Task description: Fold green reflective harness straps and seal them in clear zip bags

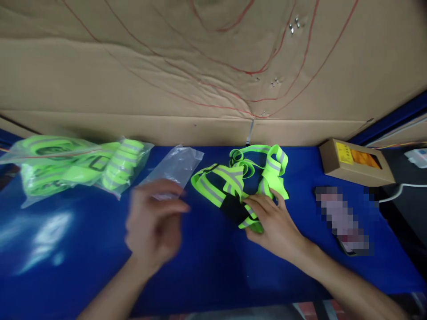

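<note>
Neon yellow-green reflective straps (216, 193) with grey stripes lie in loose loops on the blue tabletop, joined by a black piece (232, 210). My right hand (271, 220) is closed on the near part of these straps, its fingers bent over the band and the thumb low at its end. My left hand (151, 226) is raised to the left of the straps, blurred, with thumb and index finger apart and nothing visible between them. Just beyond it lies a flat clear plastic bag (176, 164), partly covered by that hand.
Clear bags of rolled neon straps (66, 166) lie at the back left. On the right are a small cardboard box (333, 158) with an orange window and a blurred-out phone (343, 222). Cardboard (133, 80) with red lines stands behind the blue table (213, 275).
</note>
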Available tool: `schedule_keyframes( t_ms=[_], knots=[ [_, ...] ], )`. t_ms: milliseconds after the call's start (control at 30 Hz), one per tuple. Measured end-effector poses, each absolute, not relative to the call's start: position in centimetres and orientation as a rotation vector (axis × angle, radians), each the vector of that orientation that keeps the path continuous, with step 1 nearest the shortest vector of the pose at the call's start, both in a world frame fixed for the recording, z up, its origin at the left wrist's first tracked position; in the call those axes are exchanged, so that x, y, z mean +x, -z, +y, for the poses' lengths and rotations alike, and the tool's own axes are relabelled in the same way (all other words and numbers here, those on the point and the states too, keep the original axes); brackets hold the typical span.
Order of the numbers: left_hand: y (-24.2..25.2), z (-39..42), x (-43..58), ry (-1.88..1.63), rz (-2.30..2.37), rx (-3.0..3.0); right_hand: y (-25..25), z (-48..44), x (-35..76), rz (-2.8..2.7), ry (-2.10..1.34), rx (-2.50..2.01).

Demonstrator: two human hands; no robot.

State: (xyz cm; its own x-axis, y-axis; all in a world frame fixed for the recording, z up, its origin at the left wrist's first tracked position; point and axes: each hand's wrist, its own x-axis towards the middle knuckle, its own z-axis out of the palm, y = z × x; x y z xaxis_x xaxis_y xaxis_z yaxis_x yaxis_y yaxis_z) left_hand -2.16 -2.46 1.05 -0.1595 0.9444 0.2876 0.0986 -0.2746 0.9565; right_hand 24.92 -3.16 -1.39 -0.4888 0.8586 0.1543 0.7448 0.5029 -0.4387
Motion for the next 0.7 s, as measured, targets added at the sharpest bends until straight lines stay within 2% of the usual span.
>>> schedule_keyframes(
  t_ms=[100, 167, 467, 700],
  knots=[
    [-0.1, -3.0, -0.9, -0.896, 1.044, 2.17, 1.0, -2.6, 25.6, -2.354, -0.556, -1.312],
    [0.8, -2.3, -0.1, -0.714, 1.038, 2.346, 0.8, -2.4, 25.9, -2.326, -0.649, -1.272],
    [1.5, -1.4, -0.1, -0.522, 0.978, 2.735, 1.1, -2.4, 26.1, -2.32, -0.881, -1.053],
    [1.9, -2.2, 0.9, -0.72, 1.028, 2.796, 0.4, -3.1, 26.0, -2.382, -0.871, -0.998]
  ],
)
